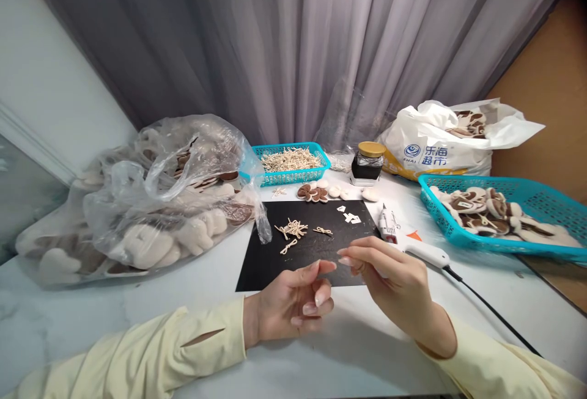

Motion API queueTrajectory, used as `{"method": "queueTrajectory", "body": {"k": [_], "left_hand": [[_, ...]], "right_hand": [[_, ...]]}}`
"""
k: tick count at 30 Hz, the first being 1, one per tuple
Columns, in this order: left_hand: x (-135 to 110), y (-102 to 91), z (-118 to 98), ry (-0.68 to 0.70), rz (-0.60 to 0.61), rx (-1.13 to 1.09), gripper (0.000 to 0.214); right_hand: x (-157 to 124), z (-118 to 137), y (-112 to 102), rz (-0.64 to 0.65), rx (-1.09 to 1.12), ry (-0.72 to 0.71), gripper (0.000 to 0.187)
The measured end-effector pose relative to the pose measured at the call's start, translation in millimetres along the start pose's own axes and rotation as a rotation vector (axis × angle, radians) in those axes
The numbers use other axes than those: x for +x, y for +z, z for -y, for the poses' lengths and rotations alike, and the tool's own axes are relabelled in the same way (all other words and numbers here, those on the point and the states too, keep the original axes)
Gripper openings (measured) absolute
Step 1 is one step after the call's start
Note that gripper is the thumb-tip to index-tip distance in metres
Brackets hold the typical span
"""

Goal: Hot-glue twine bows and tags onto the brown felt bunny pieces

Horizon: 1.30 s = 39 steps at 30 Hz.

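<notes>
My left hand (pixel 293 301) and my right hand (pixel 389 277) meet fingertip to fingertip just above the near edge of a black mat (pixel 275 264). Both are curled in a pinch; I cannot see anything between the fingers. On the mat lie several small cream string bows (pixel 293 230) and a few white paper tags (pixel 351 215). A white glue gun (pixel 403 240) with a black cord rests on the table just behind my right hand.
A clear plastic bag of plush pieces (pixel 151 203) fills the left. A small teal basket of cream strings (pixel 291 164), a dark jar with a gold lid (pixel 368 164), a white shopping bag (pixel 449 142) and a big teal basket of brown-and-cream pieces (pixel 499 209) stand behind.
</notes>
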State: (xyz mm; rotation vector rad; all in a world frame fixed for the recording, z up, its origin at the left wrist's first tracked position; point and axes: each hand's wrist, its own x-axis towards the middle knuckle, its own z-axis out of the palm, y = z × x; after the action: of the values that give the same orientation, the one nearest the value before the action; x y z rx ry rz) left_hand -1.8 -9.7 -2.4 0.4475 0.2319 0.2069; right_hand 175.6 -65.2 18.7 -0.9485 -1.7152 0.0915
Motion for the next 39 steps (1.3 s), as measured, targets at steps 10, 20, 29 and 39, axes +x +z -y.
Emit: {"method": "queueTrajectory", "body": {"k": [10, 20, 29, 39], "left_hand": [[-0.4, -3.4, 0.5, 0.017, -0.021, -0.035, 0.014], [1.7, -2.1, 0.7, 0.021, -0.065, -0.026, 0.014], [0.5, -0.8, 0.3, 0.022, -0.113, -0.044, 0.012], [1.6, -0.7, 0.1, 0.026, -0.112, -0.060, 0.013]], "right_hand": [[0.6, -9.5, -5.3, 0.284, 0.189, 0.036, 0.026], [-4.2, -7.3, -6.8, 0.298, -0.058, -0.079, 0.025], [-5.2, -5.7, -9.1, 0.323, -0.197, -0.131, 0.024], [-2.9, -2.0, -10.0, 0.295, -0.200, -0.110, 0.018]]}}
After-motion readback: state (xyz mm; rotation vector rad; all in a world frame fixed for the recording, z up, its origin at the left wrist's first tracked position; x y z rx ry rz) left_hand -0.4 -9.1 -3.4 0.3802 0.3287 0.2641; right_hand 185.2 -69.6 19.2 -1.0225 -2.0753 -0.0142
